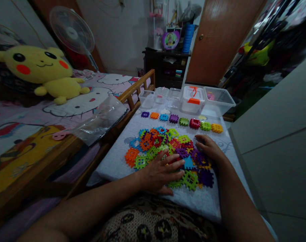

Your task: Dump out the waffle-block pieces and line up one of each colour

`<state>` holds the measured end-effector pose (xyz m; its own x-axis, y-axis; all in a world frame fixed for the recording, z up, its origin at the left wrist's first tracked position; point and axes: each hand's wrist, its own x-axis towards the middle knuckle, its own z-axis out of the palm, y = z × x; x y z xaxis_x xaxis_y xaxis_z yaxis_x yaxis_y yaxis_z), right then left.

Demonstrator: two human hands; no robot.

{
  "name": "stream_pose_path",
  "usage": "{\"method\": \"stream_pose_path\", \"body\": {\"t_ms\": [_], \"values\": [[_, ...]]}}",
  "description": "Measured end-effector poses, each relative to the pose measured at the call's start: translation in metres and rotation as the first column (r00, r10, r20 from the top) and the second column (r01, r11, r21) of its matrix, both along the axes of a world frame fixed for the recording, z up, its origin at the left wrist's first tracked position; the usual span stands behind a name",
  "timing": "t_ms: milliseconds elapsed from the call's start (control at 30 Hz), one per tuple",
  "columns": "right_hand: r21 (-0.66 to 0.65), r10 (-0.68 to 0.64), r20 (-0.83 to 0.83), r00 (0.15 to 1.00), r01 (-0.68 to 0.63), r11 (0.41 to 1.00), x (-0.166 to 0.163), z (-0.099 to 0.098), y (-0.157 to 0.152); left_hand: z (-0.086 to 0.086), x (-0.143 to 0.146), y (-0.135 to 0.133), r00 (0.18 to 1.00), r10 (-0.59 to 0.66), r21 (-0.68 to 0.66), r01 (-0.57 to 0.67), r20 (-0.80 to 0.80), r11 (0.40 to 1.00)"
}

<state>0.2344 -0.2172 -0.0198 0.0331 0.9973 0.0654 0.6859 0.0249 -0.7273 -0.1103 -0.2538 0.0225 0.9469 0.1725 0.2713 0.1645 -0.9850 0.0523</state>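
A heap of flat plastic interlocking blocks (146, 142) in several colours lies on the cloth-covered table (115, 164). My left hand (163, 171) rests on the near middle of the heap, palm down, with its fingers spread. Under and beside it are red and green blocks, partly hidden by the fingers. At the heap's right edge, my right hand (210, 148) lies against purple blocks, its fingers stretched out and partly bent. A blue block (188, 163) and a green window-shaped block (190, 179) show between the hands. Behind the heap runs a row of single blocks, including a red one (194, 123).
Clear plastic boxes (219, 101) stand along the table's far edge, one lidded with an orange handle (193, 101). To the left, a wooden bed rail (135, 89) borders the table, with a plastic bag (99, 121) over it. A white cabinet (278, 141) stands right.
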Motion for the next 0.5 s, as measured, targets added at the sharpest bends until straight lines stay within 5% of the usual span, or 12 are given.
{"method": "stream_pose_path", "body": {"t_ms": [500], "values": [[0.003, -0.006, 0.002, 1.0, 0.006, 1.0, -0.002, 0.003, -0.001, -0.003, 0.001, 0.023, 0.999, 0.041, 0.02, -0.041, -0.004, 0.999]]}}
